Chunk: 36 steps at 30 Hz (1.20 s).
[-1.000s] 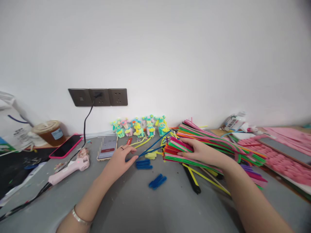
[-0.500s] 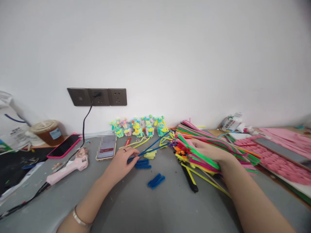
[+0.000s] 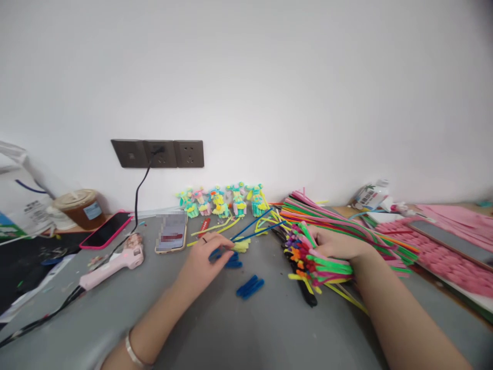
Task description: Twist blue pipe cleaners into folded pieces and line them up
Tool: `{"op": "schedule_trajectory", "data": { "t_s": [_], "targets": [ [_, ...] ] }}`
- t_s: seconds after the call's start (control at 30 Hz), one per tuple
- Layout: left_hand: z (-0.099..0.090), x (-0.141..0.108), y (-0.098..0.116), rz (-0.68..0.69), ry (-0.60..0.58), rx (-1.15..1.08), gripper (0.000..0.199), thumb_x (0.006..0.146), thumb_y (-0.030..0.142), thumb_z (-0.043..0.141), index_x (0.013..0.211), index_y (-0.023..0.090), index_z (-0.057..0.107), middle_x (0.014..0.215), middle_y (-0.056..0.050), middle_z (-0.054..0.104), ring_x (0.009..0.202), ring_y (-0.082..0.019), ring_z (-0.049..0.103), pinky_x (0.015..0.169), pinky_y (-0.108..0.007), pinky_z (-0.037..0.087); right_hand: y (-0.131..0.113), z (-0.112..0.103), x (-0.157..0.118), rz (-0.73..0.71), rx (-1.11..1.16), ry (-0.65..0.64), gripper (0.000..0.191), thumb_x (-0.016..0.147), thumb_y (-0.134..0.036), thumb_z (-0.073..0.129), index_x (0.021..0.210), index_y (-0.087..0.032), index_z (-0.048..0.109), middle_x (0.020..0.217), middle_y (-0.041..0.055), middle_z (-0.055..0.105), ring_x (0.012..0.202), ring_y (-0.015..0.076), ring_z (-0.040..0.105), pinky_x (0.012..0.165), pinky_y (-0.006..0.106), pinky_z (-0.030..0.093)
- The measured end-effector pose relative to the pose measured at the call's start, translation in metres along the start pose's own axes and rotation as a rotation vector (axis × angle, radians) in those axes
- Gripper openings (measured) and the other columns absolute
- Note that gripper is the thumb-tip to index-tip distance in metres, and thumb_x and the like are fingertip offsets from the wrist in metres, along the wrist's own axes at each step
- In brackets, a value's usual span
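My left hand (image 3: 206,261) is over the table with bent fingers at the ends of long blue pipe cleaners (image 3: 254,226); whether it grips them cannot be made out. Short blue pieces (image 3: 233,261) lie beside its fingertips, and another small blue group (image 3: 250,287) lies nearer the front. Pale yellow pieces (image 3: 242,245) sit just behind. My right hand (image 3: 333,243) is closed around part of a large bundle of many-coloured pipe cleaners (image 3: 327,267), its fingers partly hidden by the stems. Under the bundle's near end is a black tool (image 3: 308,297).
Several small pastel figures (image 3: 219,201) stand by the wall. To the left are a phone (image 3: 171,234), a pink-cased phone (image 3: 107,231), a corded pink glue gun (image 3: 111,267) and a lidded cup (image 3: 81,209). At right lie a pink keyboard-like mat (image 3: 442,257) and a white bottle (image 3: 372,194).
My right hand has tilted the gripped pipe cleaners' ends down and nearer the front. My left hand has shifted slightly at the blue stems. The whole view has moved a little.
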<state>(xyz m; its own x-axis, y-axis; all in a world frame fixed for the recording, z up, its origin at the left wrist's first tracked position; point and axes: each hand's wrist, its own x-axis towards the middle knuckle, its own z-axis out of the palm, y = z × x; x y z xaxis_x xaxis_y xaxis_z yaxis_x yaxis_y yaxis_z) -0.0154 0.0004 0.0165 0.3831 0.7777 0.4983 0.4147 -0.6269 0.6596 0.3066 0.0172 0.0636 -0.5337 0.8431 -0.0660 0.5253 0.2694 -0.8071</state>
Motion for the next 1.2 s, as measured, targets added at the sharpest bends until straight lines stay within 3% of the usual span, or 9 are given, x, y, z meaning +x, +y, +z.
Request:
{"op": "schedule_trajectory", "data": {
  "t_s": [0.07, 0.17, 0.33, 0.5, 0.7, 0.87, 1.03, 1.2],
  "targets": [
    [0.01, 0.002, 0.019, -0.002, 0.016, -0.138, 0.008, 0.086, 0.024, 0.061, 0.089, 0.02, 0.067, 0.085, -0.006, 0.067, 0.081, -0.019, 0.063, 0.074, -0.03, 0.049, 0.003, 0.0, 0.003, -0.013, -0.002, -0.091, 0.047, 0.058, -0.06, 0.074, 0.062, -0.017, 0.058, 0.068, -0.0003, 0.055, 0.069, 0.0193, 0.052, 0.067, 0.029, 0.047],
    [0.025, 0.009, 0.05, 0.059, -0.047, -0.265, 0.008, 0.084, 0.021, 0.063, 0.091, 0.021, 0.068, 0.089, -0.006, 0.066, 0.084, -0.018, 0.062, 0.075, -0.029, 0.049, 0.005, 0.001, 0.004, -0.005, 0.005, -0.23, 0.042, 0.061, -0.054, 0.074, 0.067, -0.016, 0.058, 0.071, -0.0015, 0.052, 0.072, 0.0179, 0.049, 0.069, 0.028, 0.044],
    [0.041, 0.026, 0.077, 0.095, -0.081, -0.304, 0.015, 0.08, 0.016, 0.066, 0.094, 0.02, 0.068, 0.09, -0.005, 0.066, 0.085, -0.018, 0.061, 0.078, -0.029, 0.048, 0.003, 0.001, 0.003, 0.007, 0.025, -0.282, 0.036, 0.062, -0.048, 0.073, 0.07, -0.016, 0.058, 0.07, -0.0029, 0.047, 0.069, 0.0158, 0.043, 0.065, 0.026, 0.038],
    [0.048, 0.029, 0.08, 0.062, -0.06, -0.287, 0.016, 0.077, 0.013, 0.067, 0.09, 0.022, 0.07, 0.087, -0.004, 0.064, 0.082, -0.018, 0.06, 0.075, -0.029, 0.048, -0.002, -0.001, 0.001, -0.007, -0.009, -0.285, 0.046, 0.056, -0.057, 0.074, 0.069, -0.017, 0.057, 0.072, -0.0024, 0.045, 0.07, 0.0162, 0.039, 0.063, 0.026, 0.035],
    [0.049, 0.028, 0.077, 0.044, -0.086, -0.279, 0.014, 0.077, 0.018, 0.067, 0.09, 0.019, 0.072, 0.085, -0.005, 0.061, 0.079, -0.017, 0.058, 0.07, -0.028, 0.046, -0.002, -0.002, 0.001, -0.003, 0.027, -0.321, 0.069, 0.051, -0.075, 0.071, 0.086, -0.016, 0.064, 0.083, 0.0009, 0.052, 0.077, 0.0206, 0.045, 0.07, 0.029, 0.038],
    [0.043, 0.033, 0.072, 0.027, -0.201, -0.294, 0.01, 0.081, 0.017, 0.065, 0.084, 0.016, 0.074, 0.078, -0.003, 0.064, 0.075, -0.014, 0.058, 0.063, -0.023, 0.042, 0.008, 0.002, 0.005, 0.034, 0.129, -0.394, 0.081, 0.043, -0.076, 0.074, 0.096, -0.014, 0.063, 0.087, 0.0024, 0.056, 0.084, 0.0241, 0.049, 0.071, 0.03, 0.041],
    [0.032, 0.037, 0.066, 0.098, -0.358, -0.296, 0.017, 0.088, 0.024, 0.06, 0.088, 0.014, 0.075, 0.081, -0.004, 0.064, 0.071, -0.012, 0.056, 0.061, -0.021, 0.04, 0.008, 0.003, 0.006, 0.008, 0.177, -0.428, 0.08, 0.048, -0.076, 0.072, 0.095, -0.012, 0.064, 0.088, 0.0034, 0.057, 0.081, 0.0218, 0.05, 0.07, 0.029, 0.042],
    [0.031, 0.039, 0.063, 0.205, -0.326, -0.236, 0.015, 0.085, 0.017, 0.061, 0.093, 0.014, 0.074, 0.083, -0.004, 0.062, 0.076, -0.013, 0.058, 0.072, -0.022, 0.043, 0.008, 0.003, 0.004, 0.0, 0.227, -0.425, 0.067, 0.054, -0.068, 0.075, 0.089, -0.012, 0.064, 0.089, 0.0029, 0.058, 0.081, 0.0198, 0.051, 0.073, 0.029, 0.043]
  ]
}}
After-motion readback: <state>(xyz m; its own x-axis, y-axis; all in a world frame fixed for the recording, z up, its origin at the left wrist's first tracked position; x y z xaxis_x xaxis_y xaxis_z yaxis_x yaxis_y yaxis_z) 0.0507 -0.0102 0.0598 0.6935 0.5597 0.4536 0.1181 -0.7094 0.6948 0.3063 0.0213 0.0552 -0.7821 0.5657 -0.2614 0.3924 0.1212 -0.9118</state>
